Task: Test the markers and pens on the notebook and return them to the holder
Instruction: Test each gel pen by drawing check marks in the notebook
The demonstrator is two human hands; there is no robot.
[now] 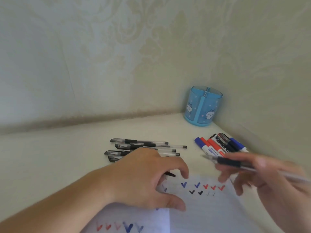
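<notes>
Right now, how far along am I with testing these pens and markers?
Partway. The notebook already carries blue, red and black ticks, so several have been tried. Your right hand holds an uncapped gel pen; the left hand steadies the page. Nothing is back yet: the blue holder looks empty, and the pens and markers lie on the desk.

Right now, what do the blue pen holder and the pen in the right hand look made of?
Round blue pen holder: translucent plastic, glossy, since its inner dividers show through the walls. Pen in the right hand: clear plastic barrel with a dark band, probably rubber, though motion blur leaves that open.
</notes>
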